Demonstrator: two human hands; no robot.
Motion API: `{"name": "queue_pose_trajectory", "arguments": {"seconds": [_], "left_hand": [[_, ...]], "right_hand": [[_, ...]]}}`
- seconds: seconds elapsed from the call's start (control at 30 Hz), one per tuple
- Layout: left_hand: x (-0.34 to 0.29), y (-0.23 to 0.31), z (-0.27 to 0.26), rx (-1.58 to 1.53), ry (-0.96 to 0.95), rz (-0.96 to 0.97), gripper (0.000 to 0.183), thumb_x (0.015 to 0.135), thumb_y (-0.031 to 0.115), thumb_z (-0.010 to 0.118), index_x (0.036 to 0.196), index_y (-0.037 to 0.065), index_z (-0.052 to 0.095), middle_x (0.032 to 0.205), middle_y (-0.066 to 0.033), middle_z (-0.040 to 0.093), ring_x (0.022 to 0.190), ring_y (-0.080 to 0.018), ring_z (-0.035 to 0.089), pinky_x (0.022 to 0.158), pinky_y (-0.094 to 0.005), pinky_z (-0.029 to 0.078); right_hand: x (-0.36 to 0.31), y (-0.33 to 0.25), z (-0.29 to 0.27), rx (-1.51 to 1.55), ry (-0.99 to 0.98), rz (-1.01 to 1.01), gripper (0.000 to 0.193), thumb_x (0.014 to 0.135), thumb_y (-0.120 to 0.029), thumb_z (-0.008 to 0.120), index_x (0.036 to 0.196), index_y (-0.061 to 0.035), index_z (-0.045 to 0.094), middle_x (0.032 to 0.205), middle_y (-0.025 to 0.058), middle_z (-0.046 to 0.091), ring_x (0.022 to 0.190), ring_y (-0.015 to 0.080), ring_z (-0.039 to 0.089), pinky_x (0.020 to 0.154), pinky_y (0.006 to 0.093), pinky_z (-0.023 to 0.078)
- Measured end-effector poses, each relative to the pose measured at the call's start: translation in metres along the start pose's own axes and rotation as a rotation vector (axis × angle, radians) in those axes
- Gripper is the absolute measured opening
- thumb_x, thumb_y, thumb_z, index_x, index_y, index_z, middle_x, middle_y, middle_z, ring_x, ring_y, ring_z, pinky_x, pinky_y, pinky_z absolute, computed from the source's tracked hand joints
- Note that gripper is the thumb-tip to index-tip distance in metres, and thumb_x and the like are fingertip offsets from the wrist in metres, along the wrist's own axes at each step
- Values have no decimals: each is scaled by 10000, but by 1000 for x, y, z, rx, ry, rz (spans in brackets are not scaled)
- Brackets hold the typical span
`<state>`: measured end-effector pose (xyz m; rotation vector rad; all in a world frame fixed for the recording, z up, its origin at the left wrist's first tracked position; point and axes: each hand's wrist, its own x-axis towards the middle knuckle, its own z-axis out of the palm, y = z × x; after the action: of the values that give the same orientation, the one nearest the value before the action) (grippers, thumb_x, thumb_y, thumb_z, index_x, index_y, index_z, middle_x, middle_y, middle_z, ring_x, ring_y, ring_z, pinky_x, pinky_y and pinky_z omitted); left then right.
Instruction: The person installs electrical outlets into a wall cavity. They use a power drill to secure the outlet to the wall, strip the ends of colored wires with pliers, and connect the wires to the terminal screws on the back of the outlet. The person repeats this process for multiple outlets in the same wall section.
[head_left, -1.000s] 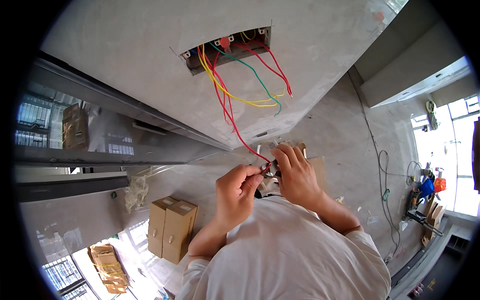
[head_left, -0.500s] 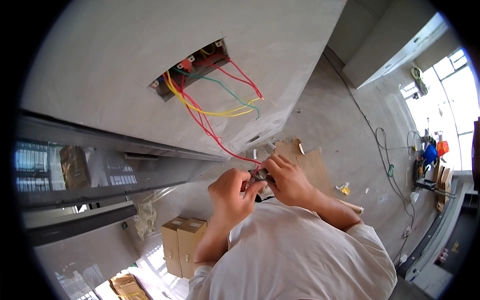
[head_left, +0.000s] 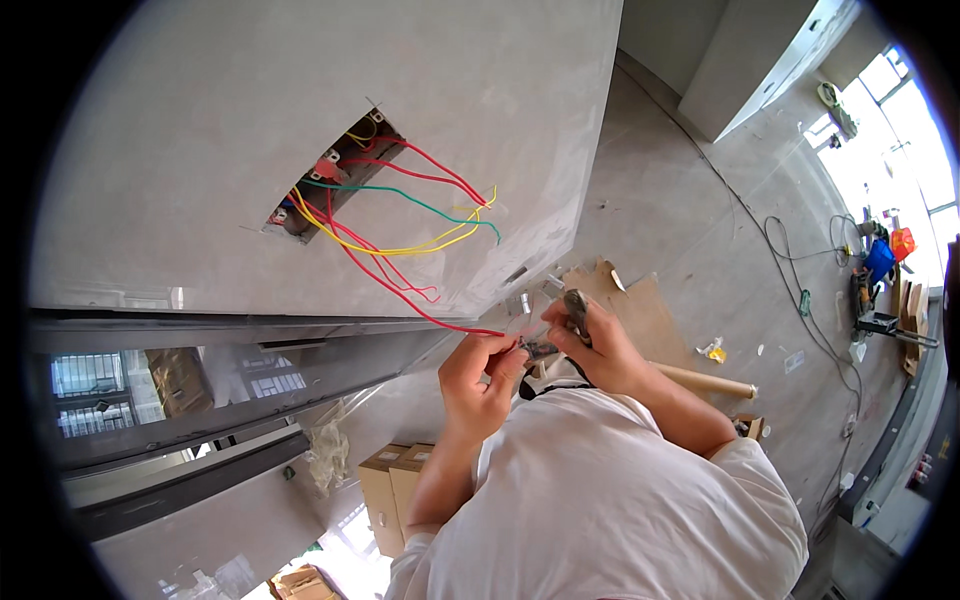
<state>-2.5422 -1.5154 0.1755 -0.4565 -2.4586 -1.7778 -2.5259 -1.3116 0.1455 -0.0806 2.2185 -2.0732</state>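
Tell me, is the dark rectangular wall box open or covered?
Open: no cover sits over the dark rectangular wall box; thin red wires, yellow wires and a green wire hang out.

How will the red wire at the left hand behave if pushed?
The red wire probably flexes but holds some shape: it curves from wall to left hand. It looks thin, so likely light. Pushing may bow its unsupported middle.

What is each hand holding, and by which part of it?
The left hand pinches a red wire near its outer end; the right hand grips what looks like pliers, by which part cannot be told.
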Motion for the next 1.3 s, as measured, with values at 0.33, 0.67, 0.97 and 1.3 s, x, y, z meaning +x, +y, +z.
{"name": "queue_pose_trajectory", "arguments": {"seconds": [0.33,0.67,0.97,1.3], "left_hand": [[17,22,-11,109,-196,32,166,859,-56,695,1011,5,724,910,-129,715,784,-261,685,675,-323,526],[13,19,-8,387,-121,212,143,809,-46,715,938,8,689,846,-129,680,713,-311,641,611,-371,496],[23,34,-32,-116,-381,-353,76,853,-58,639,905,-22,682,760,-44,629,673,-79,509,607,-246,400],[19,22,-21,407,-287,278,75,818,-46,652,877,-4,672,752,-97,633,662,-201,588,579,-299,427]], "right_hand": [[26,-20,-14,-123,-135,-429,211,841,29,758,1012,-3,639,937,128,659,802,254,658,682,347,515],[25,-10,-11,238,-248,101,131,936,-68,680,1045,-14,634,843,99,634,671,243,588,557,318,438],[38,-8,-17,-418,-64,-1162,322,771,23,725,1079,36,632,934,124,604,630,240,572,537,348,487],[24,-34,-5,191,-234,369,73,869,-67,663,856,-18,610,733,20,525,608,148,513,538,306,406]]}}
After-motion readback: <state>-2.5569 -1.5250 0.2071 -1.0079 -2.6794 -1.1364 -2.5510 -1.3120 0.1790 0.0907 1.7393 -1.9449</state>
